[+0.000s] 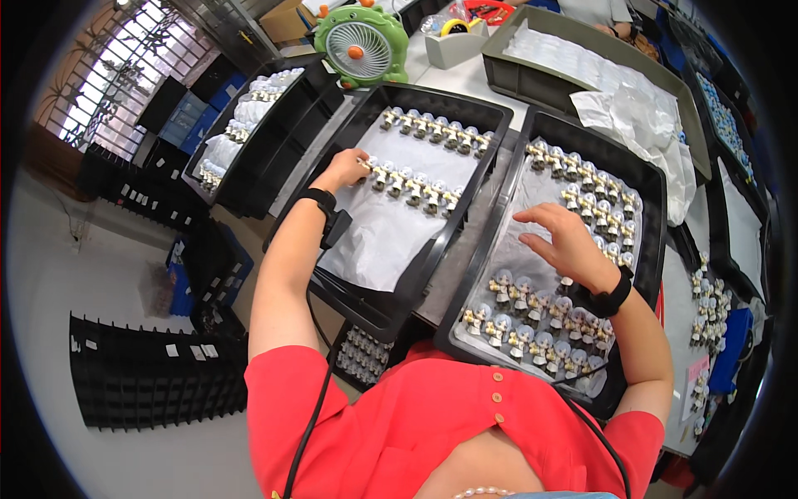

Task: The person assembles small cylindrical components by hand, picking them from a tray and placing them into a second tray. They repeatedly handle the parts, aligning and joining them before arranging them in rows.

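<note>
My left hand reaches into the left black tray, its fingers pinched on a small figurine at the left end of the nearer row. That row of pale-haired figurines stands on white paper, with another row beyond it. Over the right black tray hovers my right hand, fingers apart and holding nothing. Beneath and around it, the right tray has figurine rows along its far and right side and its near side. My right hand and forearm hide some of them.
A green fan and a grey holder with tape stand at the back. Another black tray of figurines sits left; an olive bin with white sheets is far right. Loose figurines lie right. Black crates stand lower left.
</note>
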Available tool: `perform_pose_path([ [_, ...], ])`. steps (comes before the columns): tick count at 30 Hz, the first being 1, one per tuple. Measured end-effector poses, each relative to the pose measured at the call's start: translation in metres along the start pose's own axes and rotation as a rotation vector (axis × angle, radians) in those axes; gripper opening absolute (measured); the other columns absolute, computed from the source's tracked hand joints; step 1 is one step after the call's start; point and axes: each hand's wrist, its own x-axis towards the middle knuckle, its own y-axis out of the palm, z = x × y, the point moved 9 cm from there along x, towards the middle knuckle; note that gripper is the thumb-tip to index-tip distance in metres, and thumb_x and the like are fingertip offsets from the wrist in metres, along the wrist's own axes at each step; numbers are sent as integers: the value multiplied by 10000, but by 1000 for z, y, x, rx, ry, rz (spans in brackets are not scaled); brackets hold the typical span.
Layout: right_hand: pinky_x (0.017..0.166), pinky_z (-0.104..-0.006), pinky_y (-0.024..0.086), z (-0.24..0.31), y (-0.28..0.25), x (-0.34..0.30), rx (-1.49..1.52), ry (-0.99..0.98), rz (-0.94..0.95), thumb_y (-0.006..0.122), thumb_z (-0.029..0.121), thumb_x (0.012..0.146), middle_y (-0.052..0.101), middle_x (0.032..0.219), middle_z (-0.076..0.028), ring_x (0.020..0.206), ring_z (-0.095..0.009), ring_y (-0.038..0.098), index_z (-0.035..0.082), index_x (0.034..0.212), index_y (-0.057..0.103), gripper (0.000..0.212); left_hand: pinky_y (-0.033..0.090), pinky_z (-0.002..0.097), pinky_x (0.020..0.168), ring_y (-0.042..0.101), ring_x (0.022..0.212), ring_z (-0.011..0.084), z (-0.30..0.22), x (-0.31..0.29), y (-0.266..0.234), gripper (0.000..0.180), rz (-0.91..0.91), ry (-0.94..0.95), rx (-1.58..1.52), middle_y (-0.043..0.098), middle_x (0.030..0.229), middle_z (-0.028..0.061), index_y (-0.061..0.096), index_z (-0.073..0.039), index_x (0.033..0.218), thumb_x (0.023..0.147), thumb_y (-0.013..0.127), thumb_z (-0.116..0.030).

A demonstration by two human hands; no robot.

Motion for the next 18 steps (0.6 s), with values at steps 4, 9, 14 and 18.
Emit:
perform_pose_path([
  [4,771,-383,495,-11,-7,-1,-2,112,24,621,73,786,650,902,-179,864,-334,623,-2,947,647,179,482,343,882,637,976,273,-22,0,-19,395,-155,201,251,664,1027,165,633,-66,1121,731,666,-117],
  [9,747,-381,502,5,25,-7,72,118,234,693,156,763,648,864,-175,832,-316,634,6,925,633,229,485,314,814,631,922,213,-102,-50,-52,351,-176,430,-273,650,1048,140,625,-48,1121,786,651,-150],
  [14,737,-421,485,8,75,-24,-86,-29,353,739,282,708,607,872,-159,831,-344,599,6,940,620,381,489,289,750,629,852,181,-168,-114,-27,329,99,494,-89,661,903,134,633,-44,1086,811,666,-221],
  [18,723,-416,487,6,84,-26,-65,-23,401,727,240,695,596,851,-167,809,-353,597,-4,925,626,350,475,357,803,614,903,290,-154,-151,7,475,261,545,191,639,963,165,614,-26,1090,790,701,-383],
])
